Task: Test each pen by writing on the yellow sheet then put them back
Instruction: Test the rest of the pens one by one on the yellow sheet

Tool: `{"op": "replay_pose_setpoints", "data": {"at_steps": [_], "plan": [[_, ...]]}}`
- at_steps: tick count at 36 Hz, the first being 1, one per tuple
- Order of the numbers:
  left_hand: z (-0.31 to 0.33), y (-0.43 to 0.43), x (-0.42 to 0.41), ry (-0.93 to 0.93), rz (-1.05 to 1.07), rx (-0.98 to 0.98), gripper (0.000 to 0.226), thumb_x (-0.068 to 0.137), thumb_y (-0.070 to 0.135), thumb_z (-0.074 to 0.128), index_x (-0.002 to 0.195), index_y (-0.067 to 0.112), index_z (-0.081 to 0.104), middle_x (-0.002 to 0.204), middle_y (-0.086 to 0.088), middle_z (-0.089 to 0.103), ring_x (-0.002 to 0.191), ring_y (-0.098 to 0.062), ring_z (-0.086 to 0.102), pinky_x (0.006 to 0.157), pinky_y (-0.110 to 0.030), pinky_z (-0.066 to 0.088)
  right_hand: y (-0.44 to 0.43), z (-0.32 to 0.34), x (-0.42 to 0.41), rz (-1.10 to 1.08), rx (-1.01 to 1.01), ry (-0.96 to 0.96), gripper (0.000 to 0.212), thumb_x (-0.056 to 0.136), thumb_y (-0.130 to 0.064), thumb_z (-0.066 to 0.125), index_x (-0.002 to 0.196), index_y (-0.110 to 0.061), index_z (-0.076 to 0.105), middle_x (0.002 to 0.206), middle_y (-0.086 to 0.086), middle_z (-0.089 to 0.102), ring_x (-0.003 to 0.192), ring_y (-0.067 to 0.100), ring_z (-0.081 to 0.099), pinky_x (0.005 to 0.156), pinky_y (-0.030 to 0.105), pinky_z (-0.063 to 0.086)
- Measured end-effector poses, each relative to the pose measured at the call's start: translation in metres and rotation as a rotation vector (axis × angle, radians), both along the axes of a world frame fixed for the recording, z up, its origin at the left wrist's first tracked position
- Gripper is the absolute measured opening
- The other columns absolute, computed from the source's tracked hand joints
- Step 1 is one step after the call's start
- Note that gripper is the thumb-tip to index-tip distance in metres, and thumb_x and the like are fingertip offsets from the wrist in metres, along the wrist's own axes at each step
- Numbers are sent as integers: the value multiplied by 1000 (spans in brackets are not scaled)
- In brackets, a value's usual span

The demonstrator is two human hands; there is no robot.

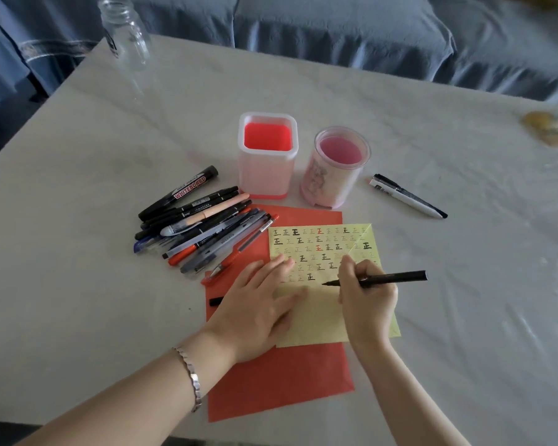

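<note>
The right hand (366,297) pinches a slim black felt-tip pen (380,278) between thumb and curled fingers, the uncapped tip pointing left at the pale yellow paper sheet (319,317); whether the tip touches the paper cannot be told. The sheet lies under both hands, its upper part filled with rows of small hand-written marks in black, grey and red. The left hand (261,300) rests flat on the sheet's left edge with its fingers spread, just beside the pen tip. A silver link bracelet (190,378) sits on the left wrist.

Beneath the yellow sheet lies a larger red paper sheet (277,381). A small black cap (216,301) lies on it, touching the left hand's outer side. Beyond the left hand is a loose pile of mixed pens and markers (203,226). Beyond both hands stand a square white-and-pink plastic holder (268,156) and, beside it, a round translucent pink cup (335,169). Beyond the right hand lies a single black-and-white pen (406,196). All rest on a pale marbled table (78,284), with a clear glass jar (124,33) at its far left corner.
</note>
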State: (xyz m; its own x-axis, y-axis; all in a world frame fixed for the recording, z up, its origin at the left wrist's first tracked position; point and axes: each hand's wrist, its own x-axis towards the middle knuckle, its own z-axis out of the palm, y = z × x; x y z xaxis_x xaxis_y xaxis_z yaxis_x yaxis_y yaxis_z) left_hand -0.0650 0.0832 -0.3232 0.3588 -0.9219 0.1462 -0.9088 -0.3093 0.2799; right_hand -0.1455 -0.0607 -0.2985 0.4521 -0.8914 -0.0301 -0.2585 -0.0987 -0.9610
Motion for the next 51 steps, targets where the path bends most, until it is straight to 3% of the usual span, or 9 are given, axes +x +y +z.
{"op": "replay_pose_setpoints", "data": {"at_steps": [7,11,16,21,25,30,36,41,51], "plan": [[23,14,18,-72,100,2,34,77,33,55,105,15,61,98,-3,60,88,-21,59,76,-37,52,-3,11,-20,56,44,28,39,87,-12,59,58,6,41,46,10,39,32,4,36,39,12,32],[30,33,30,-53,173,61,38,52,32,83,81,17,63,75,5,56,69,-17,58,60,-30,51,-1,14,-23,72,48,51,39,87,-13,59,55,-3,39,45,9,39,33,3,38,40,11,31],[32,46,34,-50,178,89,33,53,19,87,62,17,55,65,5,51,60,-17,53,47,-27,47,8,18,-24,122,52,76,41,87,-12,59,52,-7,38,43,7,40,33,3,37,38,10,30],[33,46,26,-2,209,37,30,63,18,83,68,19,54,65,9,50,58,-11,49,49,-20,42,14,21,-27,167,78,83,31,87,-17,60,61,-7,48,44,3,46,35,3,40,40,9,31],[44,37,12,313,338,-72,7,89,24,60,90,19,55,80,11,57,72,-5,54,59,-19,45,12,23,-30,210,108,-4,28,83,-7,64,61,-7,48,44,-2,47,37,3,42,43,12,36],[64,20,-5,674,417,-321,6,86,15,64,87,19,60,83,16,64,83,4,57,66,-8,40,11,40,-33,276,243,-155,20,87,-3,58,66,-1,58,50,4,62,46,12,56,50,16,47],[79,9,-17,920,444,-471,11,82,7,68,88,17,66,84,10,69,77,0,61,64,-9,44,10,61,-36,294,439,-349,58,64,-68,61,68,-11,74,65,19,69,66,27,69,70,24,54],[86,6,-21,975,438,-495,12,81,9,68,87,19,67,84,16,68,78,1,62,66,-10,45,9,73,-37,260,396,-361,45,81,-36,45,60,-8,72,57,18,65,62,24,65,72,22,51],[94,3,-28,1001,400,-494,19,81,4,68,83,23,67,82,16,68,71,1,59,61,-8,40,12,79,-44,257,369,-272,49,96,-19,38,61,-4,68,57,18,64,72,15,64,79,27,43]]}}
